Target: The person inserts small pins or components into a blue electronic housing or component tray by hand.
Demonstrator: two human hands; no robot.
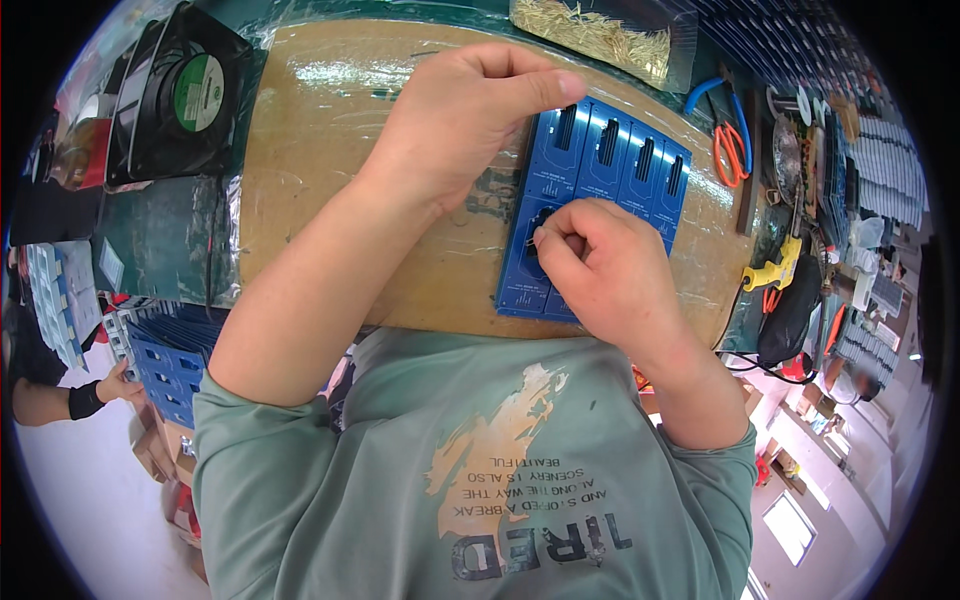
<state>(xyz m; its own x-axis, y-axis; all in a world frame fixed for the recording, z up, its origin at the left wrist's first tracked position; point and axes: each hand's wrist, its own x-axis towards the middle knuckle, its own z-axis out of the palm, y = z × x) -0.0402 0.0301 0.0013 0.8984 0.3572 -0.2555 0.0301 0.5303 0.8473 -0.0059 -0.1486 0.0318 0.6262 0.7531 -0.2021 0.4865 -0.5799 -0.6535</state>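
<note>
A blue circuit board panel (655,205) with slot-like black parts in its upper row lies on the tan work mat. Over its lower half is my right hand (615,275), with thumb and forefinger pinched together beside a dark part near the panel's left edge. Whatever sits in that pinch is too small to make out. My left hand (455,120) hovers by the panel's upper left corner. Its fingers are curled and the thumb points right along the forefinger; anything between them is hidden.
Behind the panel stands a clear tray (600,40) of thin gold-coloured pins. Cutters with blue and orange handles (732,150) lie to the right, near a yellow-handled tool (770,272). A black fan (185,95) occupies the left. Another person's hand (120,385) is by stacked blue boards (170,375).
</note>
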